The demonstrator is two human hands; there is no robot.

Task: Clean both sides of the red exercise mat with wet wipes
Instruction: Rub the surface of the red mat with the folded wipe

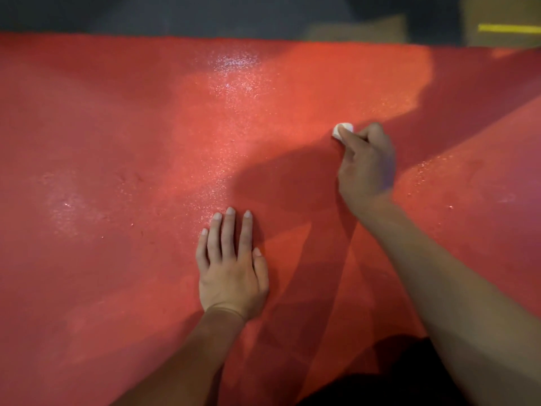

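The red exercise mat [117, 142] fills almost the whole head view and lies flat, with wet, glistening patches in its middle and at the left. My left hand [231, 265] presses flat on the mat near the centre, fingers straight and together. Farther out to the right, my right hand [366, 162] pinches a small bunched white wet wipe [343, 130] and holds it against the mat surface. At the right, part of the mat [468, 177] rises in a fold or curl behind my right forearm.
Dark floor [205, 13] runs along the mat's far edge. A brown cardboard box with a yellow strip [509, 27] sits at the top right, beyond the mat. A dark shape [380, 376], probably my clothing, is at the bottom edge.
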